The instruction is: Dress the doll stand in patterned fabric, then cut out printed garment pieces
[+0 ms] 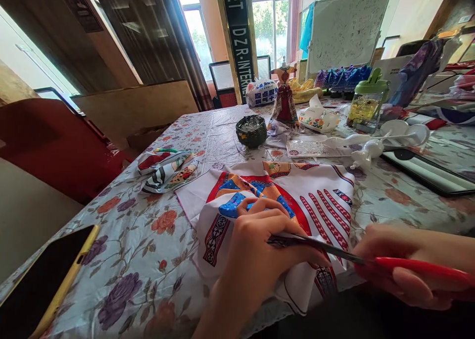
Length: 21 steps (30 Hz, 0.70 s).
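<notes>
Lying flat on the flowery table (148, 260), the printed cloth (319, 195) sits in the middle, pinched at its near edge by the left hand (256, 245). The right hand (401, 265), at 3 o'clock from it, grips red scissors (334, 252) whose blades touch the cloth. A folded cloth (166, 168) is at 10 o'clock, a dark bowl (251, 130) at 12, a phone (40, 284) at 8.

Daylight pours in from the windows (267, 22) at the back, blown out to near white there, leaving the desk (148, 250) evenly lit with soft shadows, while wide-angle distortion bends the edges and the near bottom corners fall dark and blurred.
</notes>
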### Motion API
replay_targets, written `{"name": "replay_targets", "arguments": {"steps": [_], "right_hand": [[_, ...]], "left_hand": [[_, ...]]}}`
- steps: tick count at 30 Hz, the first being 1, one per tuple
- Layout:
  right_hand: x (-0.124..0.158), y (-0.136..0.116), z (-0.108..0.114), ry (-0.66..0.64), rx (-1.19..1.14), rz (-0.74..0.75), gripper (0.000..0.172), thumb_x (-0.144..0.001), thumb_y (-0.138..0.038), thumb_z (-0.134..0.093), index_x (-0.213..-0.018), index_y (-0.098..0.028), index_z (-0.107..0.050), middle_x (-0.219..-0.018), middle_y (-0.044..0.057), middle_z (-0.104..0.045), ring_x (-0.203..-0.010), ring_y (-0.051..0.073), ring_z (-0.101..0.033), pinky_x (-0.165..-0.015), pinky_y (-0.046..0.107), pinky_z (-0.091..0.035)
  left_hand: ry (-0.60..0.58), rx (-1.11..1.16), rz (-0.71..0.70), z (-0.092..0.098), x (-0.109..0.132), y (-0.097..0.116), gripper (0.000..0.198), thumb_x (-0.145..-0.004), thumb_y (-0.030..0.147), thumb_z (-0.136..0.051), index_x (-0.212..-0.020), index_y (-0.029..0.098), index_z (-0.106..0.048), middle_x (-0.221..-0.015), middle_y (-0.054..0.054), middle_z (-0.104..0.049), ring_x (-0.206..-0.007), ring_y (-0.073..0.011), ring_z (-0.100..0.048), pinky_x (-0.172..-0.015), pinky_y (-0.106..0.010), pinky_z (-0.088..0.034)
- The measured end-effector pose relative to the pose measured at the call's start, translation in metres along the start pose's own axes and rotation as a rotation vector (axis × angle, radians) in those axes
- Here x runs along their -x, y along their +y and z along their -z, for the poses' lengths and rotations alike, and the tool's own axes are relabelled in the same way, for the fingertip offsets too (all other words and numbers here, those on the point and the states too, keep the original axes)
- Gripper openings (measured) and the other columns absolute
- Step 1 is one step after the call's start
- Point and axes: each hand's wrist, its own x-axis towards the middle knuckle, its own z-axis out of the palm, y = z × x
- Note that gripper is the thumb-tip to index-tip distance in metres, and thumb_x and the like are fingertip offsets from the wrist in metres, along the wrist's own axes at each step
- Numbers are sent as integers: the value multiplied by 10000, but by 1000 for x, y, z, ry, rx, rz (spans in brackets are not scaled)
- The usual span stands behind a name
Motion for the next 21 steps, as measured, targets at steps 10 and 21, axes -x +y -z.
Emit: {"name": "replay_targets", "arguments": {"steps": [10,21], "right_hand": [[2,-9,-3,-13,81,47,206,-648,-311,-518,-568,-149,-418,-512,-45,-342,-395,15,-295,-344,115,-227],[6,7,4,44,94,37,413,-724,-516,-596,-957,-182,-528,-672,-23,-414,-531,44,-349,-449,148,-254]], "left_hand": [[-46,56,48,15,-3,3,237,-515,286,-851,-712,234,-730,-713,28,-680,-774,-160,-595,-747,-284,-435],[-111,139,67,21,-5,3,102,-680,147,-754,-737,230,-737,-736,9,-694,-800,-169,-615,-798,-305,-438]]}}
